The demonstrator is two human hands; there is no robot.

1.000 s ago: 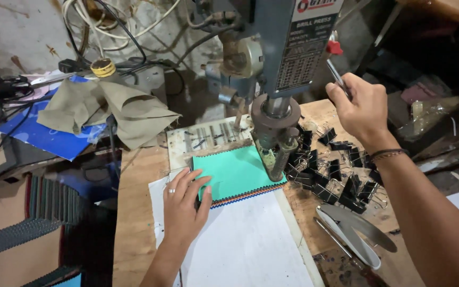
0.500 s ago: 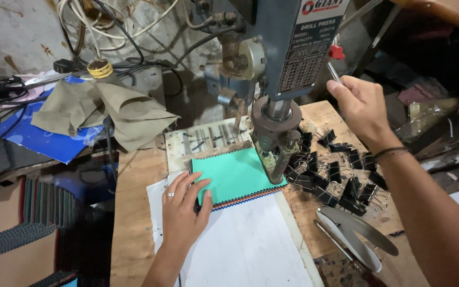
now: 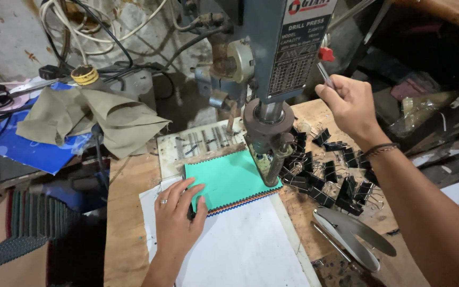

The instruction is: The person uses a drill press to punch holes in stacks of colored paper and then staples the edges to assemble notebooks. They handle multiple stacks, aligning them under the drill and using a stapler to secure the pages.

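Observation:
My left hand [image 3: 177,219] lies flat on the near left corner of a teal stack of sheets [image 3: 229,178] with zigzag-cut edges, resting on a white sheet [image 3: 245,250]. The stack sits under the chuck [image 3: 268,139] of a grey-blue drill press [image 3: 277,48]. My right hand [image 3: 350,105] is closed around the press's thin metal feed lever [image 3: 325,74], raised to the right of the machine's column. A ring is on my left hand and a dark band circles my right wrist.
A pile of black binder clips [image 3: 330,170] lies right of the chuck on the wooden bench [image 3: 126,223]. A metal tool with curved blades [image 3: 354,239] rests at the near right. Olive cloth [image 3: 96,117], blue sheet [image 3: 27,149] and cables [image 3: 96,37] lie at the back left.
My right hand has drawn the lever slightly down and toward me. The left hand stays pressed on the teal stack.

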